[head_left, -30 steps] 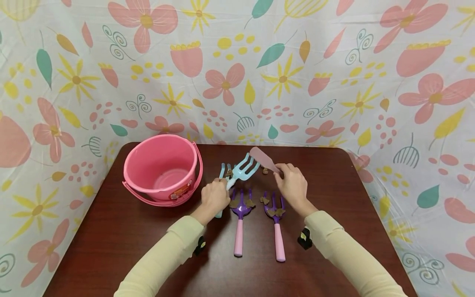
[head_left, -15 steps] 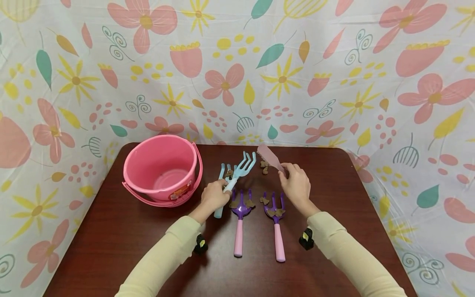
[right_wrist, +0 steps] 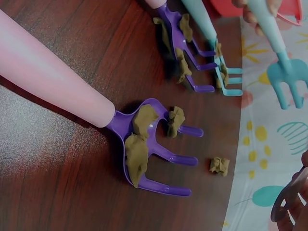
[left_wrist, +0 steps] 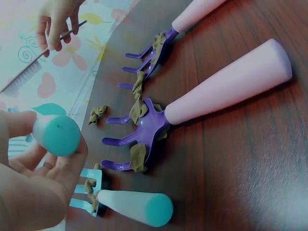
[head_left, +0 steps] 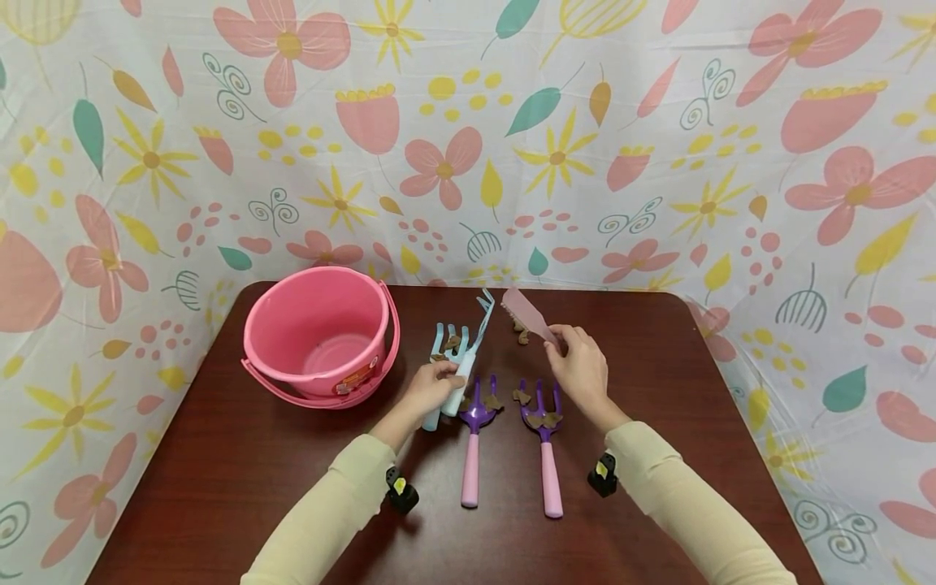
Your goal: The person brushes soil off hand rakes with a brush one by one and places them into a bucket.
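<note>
In the head view my left hand [head_left: 430, 388] grips the pale handle of a light blue garden hand fork [head_left: 465, 370], raised above the table with its tines seen edge-on. My right hand [head_left: 581, 367] pinches the thin handle of a small pink brush [head_left: 526, 312], whose bristles [left_wrist: 26, 77] show in the left wrist view. Below the left hand a second light blue fork [left_wrist: 130, 204] lies on the table, brown clay-like lumps among its tines. Two purple forks with pink handles, a left one [head_left: 471, 471] and a right one [head_left: 550, 479], lie nearer, both with brown lumps on them.
A pink bucket [head_left: 322, 280] with its handle lowered stands at the left of the dark wooden table [head_left: 658, 520]. Loose brown lumps [right_wrist: 219, 166] lie beyond the right purple fork. A flower-patterned cloth [head_left: 453, 81] hangs behind the table.
The left hand has turned the light blue fork from face-on to edge-on, its handle now more upright. The brush has swung away from the tines to the right, then slightly back left.
</note>
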A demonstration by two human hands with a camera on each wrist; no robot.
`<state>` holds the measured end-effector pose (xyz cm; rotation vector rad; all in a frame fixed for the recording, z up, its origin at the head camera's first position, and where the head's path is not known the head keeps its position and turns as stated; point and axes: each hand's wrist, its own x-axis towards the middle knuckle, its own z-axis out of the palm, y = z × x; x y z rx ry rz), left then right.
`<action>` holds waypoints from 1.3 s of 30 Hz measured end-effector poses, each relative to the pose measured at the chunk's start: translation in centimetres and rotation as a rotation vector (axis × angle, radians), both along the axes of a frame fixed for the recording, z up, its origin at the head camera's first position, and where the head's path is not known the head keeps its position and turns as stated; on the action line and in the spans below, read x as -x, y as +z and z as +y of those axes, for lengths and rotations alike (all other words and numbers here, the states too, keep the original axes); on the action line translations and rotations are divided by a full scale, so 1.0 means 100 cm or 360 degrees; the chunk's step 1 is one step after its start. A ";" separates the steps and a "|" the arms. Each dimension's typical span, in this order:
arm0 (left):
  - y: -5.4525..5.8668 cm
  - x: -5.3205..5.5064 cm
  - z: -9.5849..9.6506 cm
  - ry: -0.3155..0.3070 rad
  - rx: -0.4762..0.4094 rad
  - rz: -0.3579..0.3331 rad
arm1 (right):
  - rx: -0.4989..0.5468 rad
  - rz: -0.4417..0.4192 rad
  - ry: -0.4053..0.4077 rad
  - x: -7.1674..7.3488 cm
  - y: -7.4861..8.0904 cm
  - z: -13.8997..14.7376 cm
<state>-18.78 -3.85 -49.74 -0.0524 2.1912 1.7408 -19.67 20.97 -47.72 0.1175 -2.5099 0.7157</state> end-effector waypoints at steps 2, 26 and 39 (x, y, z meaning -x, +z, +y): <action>-0.002 -0.001 0.001 0.0006 -0.0182 -0.0050 | 0.0001 0.0003 0.0004 -0.001 0.000 0.000; -0.009 -0.010 0.015 -0.0105 -0.1004 -0.0338 | 0.0015 0.0056 0.0463 -0.004 -0.003 -0.012; -0.010 -0.013 0.014 -0.0263 -0.1224 -0.0369 | -0.0081 0.0087 0.0530 -0.003 -0.005 -0.014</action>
